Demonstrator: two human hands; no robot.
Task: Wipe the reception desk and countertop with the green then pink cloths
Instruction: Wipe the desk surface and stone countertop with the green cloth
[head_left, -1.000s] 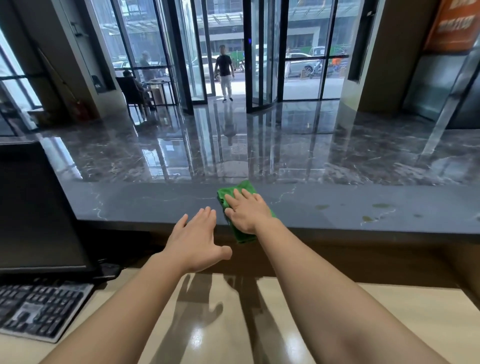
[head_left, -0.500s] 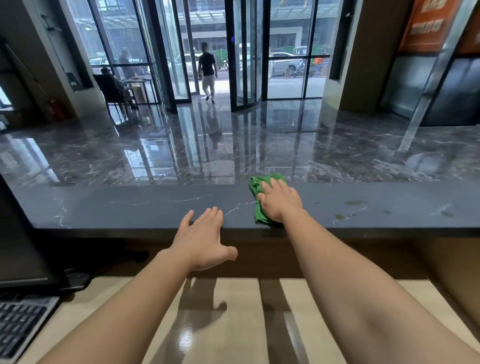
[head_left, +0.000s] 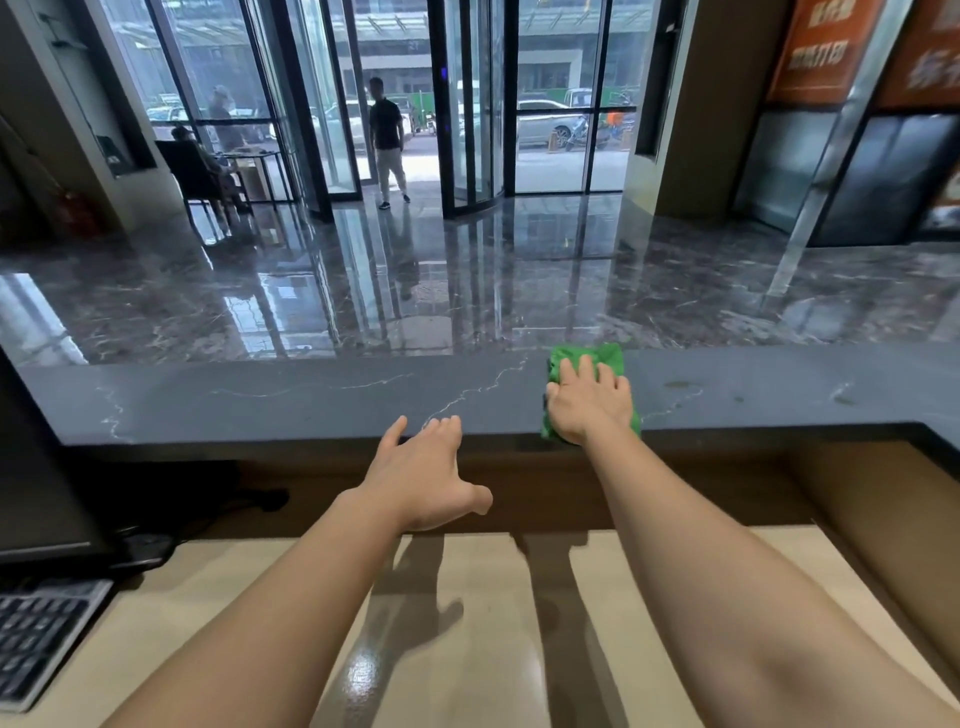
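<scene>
The green cloth (head_left: 605, 357) lies on the dark marble countertop (head_left: 260, 400), right of centre. My right hand (head_left: 589, 402) presses flat on it with straight fingers, covering most of it. My left hand (head_left: 423, 475) hovers with spread, straight fingers at the countertop's near edge, holding nothing. Below lies the pale lower desk (head_left: 467, 623), crossed by both forearms. No pink cloth is in view.
A keyboard (head_left: 36, 639) and a dark monitor (head_left: 31, 488) stand at the left of the lower desk. Small smudges (head_left: 680, 387) mark the countertop right of the cloth. The counter turns a corner at the far right. People stand and sit in the lobby beyond.
My right hand has slid the green cloth to the right along the countertop. The view has shifted right with it, and my left hand has kept its open pose.
</scene>
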